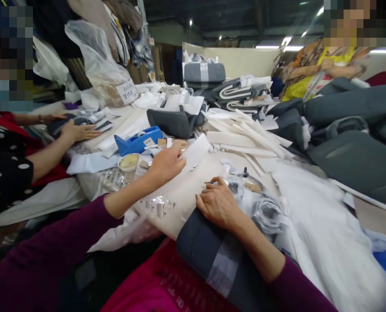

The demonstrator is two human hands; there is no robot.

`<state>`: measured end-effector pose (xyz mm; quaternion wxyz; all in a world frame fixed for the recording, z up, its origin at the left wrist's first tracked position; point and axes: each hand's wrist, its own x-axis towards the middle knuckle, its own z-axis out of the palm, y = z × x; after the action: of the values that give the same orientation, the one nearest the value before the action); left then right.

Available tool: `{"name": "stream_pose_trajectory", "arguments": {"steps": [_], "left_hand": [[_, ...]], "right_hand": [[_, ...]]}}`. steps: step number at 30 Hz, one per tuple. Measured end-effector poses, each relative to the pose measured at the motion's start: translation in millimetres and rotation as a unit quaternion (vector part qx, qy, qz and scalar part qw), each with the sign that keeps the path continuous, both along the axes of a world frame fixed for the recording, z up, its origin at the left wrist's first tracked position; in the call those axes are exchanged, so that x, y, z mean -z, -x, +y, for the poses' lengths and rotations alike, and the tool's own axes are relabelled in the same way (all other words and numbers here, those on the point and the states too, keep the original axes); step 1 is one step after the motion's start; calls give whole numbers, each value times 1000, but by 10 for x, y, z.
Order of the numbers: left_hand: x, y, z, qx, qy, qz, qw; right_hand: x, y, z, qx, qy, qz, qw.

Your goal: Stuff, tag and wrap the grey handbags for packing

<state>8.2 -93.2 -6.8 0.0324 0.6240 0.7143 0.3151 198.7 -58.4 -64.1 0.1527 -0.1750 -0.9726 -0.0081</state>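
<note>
My left hand [168, 162] is closed, thumb and fingers pressed together, beside small tan and white tags [162, 143]; whatever it pinches is too small to make out. A blue tape dispenser [137, 141] stands just beyond it. My right hand [219, 203] curls over the near end of a dark grey bag [209, 247] with a clear plastic wrap around it. Between its thumb and forefinger a small dark, brass-coloured piece [209, 183] sticks out. Plastic-wrapped handles or straps [267, 212] lie against the bag by my right wrist.
At left, another person's hands [77, 132] rest on a dark item. White foam strips [245, 134] and stacked grey bags [204, 73] fill the back. More grey bags [358, 160] pile at right. A round tub [129, 161] sits by the dispenser. Another person stands back right.
</note>
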Motion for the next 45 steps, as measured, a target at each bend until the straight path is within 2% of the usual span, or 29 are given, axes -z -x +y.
{"name": "stream_pose_trajectory", "arguments": {"steps": [1,3,5,7,10,14,17,20,26,32,35,38,40,42,45], "left_hand": [[-30,49,-75,25,-12,-84,996],[12,111,-247,71,-10,-261,963],[164,117,-423,80,13,-417,905],[362,89,-575,65,39,-531,844],[615,43,-724,61,88,-628,771],[783,22,-807,120,147,-697,691],[862,15,-827,148,175,-713,662],[956,3,-811,154,191,-698,673],[1088,-33,-688,177,162,-641,729],[1053,-231,-540,168,152,-657,719],[1132,-388,-426,171,113,-646,735],[1249,-488,-326,177,83,-599,777],[1273,-475,-337,193,72,-539,816],[1225,-379,-453,216,66,-449,865],[1090,-114,-817,247,70,-261,930]], "right_hand": [[0,1,8,0,2,2,1000],[-3,3,25,-4,6,10,1000],[-15,-5,37,-12,11,21,1000],[-41,-26,41,-19,16,33,999],[-96,-63,32,-27,39,53,997],[-135,-49,12,-41,73,72,994],[-129,1,-10,-48,85,68,993],[-126,34,-29,-44,93,65,993],[-129,19,-46,-37,97,56,993],[-145,3,-123,-47,89,50,994],[-136,5,-147,-51,79,54,994],[-68,35,-134,-52,65,47,995],[-1,64,-113,-53,54,35,997],[58,87,-94,-50,46,26,997],[96,96,-76,-43,37,16,998]]}}
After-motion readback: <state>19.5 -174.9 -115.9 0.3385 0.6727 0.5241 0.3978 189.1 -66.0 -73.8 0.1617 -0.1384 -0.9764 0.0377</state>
